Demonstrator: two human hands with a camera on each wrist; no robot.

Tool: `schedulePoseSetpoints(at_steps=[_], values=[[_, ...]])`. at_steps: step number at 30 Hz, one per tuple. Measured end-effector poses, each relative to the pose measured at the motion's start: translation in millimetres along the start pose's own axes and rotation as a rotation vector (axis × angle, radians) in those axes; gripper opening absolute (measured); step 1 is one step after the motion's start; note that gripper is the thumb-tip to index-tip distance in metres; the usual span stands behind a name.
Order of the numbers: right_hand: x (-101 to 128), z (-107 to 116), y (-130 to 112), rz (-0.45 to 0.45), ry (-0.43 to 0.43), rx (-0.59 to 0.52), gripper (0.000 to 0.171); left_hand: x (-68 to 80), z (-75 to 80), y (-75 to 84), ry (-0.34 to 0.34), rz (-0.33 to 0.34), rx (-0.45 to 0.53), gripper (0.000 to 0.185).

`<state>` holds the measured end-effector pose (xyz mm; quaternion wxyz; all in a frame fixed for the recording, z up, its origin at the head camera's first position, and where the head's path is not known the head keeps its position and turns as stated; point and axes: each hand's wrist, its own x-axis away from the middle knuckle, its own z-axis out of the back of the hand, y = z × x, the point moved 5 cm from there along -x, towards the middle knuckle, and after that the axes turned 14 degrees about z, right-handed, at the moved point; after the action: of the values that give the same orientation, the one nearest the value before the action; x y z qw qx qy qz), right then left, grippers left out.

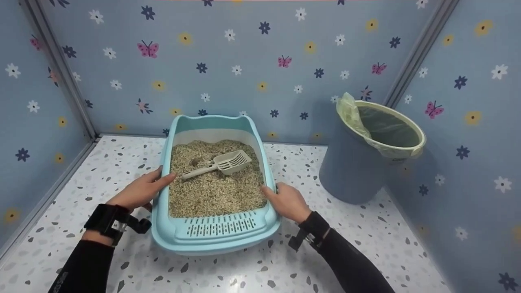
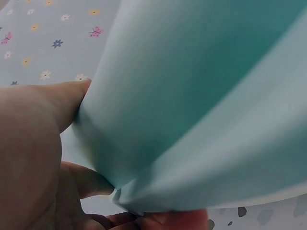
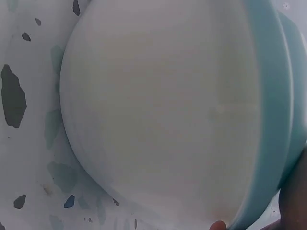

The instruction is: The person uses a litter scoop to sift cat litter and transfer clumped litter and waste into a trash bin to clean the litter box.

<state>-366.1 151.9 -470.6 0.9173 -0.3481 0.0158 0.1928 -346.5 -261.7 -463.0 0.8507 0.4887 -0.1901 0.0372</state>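
Observation:
A litter box (image 1: 215, 243) with a light blue rim and white lower body stands in the middle of the head view. Tan litter (image 1: 220, 195) fills it, and a beige slotted litter scoop (image 1: 233, 162) lies on top, handle toward the left. My left hand (image 1: 140, 188) grips the left rim, thumb over the top; in the left wrist view its fingers (image 2: 91, 181) curl under the blue edge. On the opposite side my right hand (image 1: 290, 202) holds the right rim, thumb on top. Only a fingertip and part of that hand show in the right wrist view, beside the white wall.
A blue-grey trash bin (image 1: 352, 171) with a pale yellow rim and a thin liner bag (image 1: 350, 112) stands at the right. Flower-patterned panels (image 1: 244, 53) enclose the back and both sides. The speckled white surface (image 1: 228, 276) lies beneath everything.

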Motion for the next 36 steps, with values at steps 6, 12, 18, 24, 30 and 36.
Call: schedulePoseSetpoints(at_steps=[6,12,18,24,30,36], values=[[10.2,1.6,4.3,-0.024,-0.013,-0.039,0.052,3.4,-7.1,2.0,-0.001,-0.003,-0.02,0.095],[16.4,4.7,5.9,-0.014,-0.008,-0.025,0.049,4.2,-10.0,1.2,0.001,-0.014,-0.037,0.094],[17.5,6.1,8.0,-0.024,-0.009,-0.027,0.05,1.9,-8.5,-3.8,-0.015,-0.005,-0.025,0.099],[16.4,9.9,9.2,-0.006,-0.026,0.005,0.06,-1.7,3.9,-19.2,-0.048,0.006,0.119,0.094],[9.6,18.1,3.7,-0.012,-0.094,0.066,0.07,-11.7,7.3,-32.6,0.011,0.014,0.287,0.094],[-7.2,34.2,-20.0,0.013,-0.054,0.182,0.068,-17.2,-4.9,-27.3,-0.002,-0.015,0.331,0.104]])
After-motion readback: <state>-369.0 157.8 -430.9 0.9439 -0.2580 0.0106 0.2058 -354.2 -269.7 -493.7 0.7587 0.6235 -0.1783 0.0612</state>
